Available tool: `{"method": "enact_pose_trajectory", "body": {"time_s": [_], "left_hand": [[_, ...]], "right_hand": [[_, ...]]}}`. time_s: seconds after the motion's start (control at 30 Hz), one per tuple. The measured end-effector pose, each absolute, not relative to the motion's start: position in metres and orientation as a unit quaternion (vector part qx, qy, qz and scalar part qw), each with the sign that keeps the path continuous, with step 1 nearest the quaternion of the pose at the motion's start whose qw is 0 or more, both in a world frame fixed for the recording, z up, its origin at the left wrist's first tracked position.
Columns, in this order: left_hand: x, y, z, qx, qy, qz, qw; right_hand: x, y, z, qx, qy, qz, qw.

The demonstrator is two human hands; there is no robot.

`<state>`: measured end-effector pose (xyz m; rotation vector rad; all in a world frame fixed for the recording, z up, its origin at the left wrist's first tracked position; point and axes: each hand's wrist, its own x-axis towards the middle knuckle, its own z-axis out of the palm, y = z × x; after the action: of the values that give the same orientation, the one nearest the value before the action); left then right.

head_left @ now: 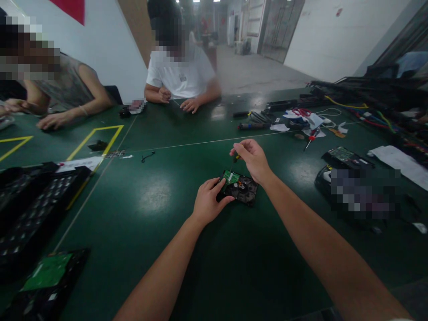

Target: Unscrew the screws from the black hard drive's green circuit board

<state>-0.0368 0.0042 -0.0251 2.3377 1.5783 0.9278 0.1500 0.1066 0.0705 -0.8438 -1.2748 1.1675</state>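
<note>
In the middle of the green table lies a hard drive (245,189), its circuit board (231,177) facing up. My left hand (210,200) grips the drive's left side, fingers along the far edge and thumb on the near part. Above the far edge, my right hand (252,160) is closed around the handle of a small screwdriver (235,157). The screwdriver points down at the circuit board; whether its tip sits in a screw is too small to tell.
Black trays (36,214) and another hard drive (50,276) lie at left. At right are a drive (347,158), a red screwdriver (311,139), cables and a white cloth (401,167). Two people sit across the table, a co-worker's hand (191,105) resting on it.
</note>
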Motion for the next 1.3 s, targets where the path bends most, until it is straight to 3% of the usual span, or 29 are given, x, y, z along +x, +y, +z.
{"method": "enact_pose_trajectory", "body": {"time_s": [1.3], "left_hand": [[-0.0374,0.0055,-0.0243,0.780,0.531,0.317,0.097]], "right_hand": [[0.1540,0.1023,0.0702,-0.347,-0.600,0.481,0.537]]}}
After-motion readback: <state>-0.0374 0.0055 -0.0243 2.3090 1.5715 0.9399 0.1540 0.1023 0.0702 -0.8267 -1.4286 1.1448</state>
